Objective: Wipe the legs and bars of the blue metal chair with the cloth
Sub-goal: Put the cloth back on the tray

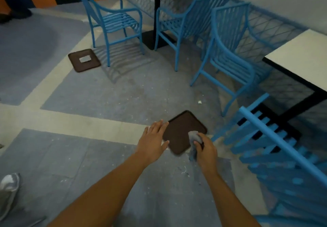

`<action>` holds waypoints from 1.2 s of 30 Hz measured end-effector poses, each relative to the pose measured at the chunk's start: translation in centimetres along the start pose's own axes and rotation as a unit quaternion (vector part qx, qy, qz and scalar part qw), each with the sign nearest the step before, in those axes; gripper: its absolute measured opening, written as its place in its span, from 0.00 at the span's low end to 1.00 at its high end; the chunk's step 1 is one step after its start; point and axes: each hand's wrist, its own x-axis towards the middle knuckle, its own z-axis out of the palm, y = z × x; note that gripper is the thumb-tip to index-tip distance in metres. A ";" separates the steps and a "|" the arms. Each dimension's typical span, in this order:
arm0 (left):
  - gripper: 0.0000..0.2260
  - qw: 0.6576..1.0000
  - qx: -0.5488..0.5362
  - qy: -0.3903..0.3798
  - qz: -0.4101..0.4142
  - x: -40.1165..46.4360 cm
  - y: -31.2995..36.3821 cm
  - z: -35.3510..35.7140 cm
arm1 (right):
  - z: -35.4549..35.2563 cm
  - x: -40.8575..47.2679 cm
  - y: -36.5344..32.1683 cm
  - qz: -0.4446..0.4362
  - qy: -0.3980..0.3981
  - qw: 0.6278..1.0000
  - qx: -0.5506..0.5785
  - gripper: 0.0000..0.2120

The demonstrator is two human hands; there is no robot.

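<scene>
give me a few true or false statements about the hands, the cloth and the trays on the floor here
1. The right hand grips the grey cloth. True.
2. The left hand holds a second cloth. False: it is open with straight fingers and holds nothing.
3. Two brown trays lie on the floor. True: the near tray is by the hands, the far tray by a blue chair.
4. The cloth is pressed against a chair leg. False: it is over the near tray, touching no chair.
5. The far tray carries a small pale object. True.
</scene>
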 end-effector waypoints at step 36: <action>0.28 0.966 0.004 -0.001 0.259 43.0 -20.7 37.6 | 38.8 25.9 31.2 0.118 0.200 0.969 -0.084 0.16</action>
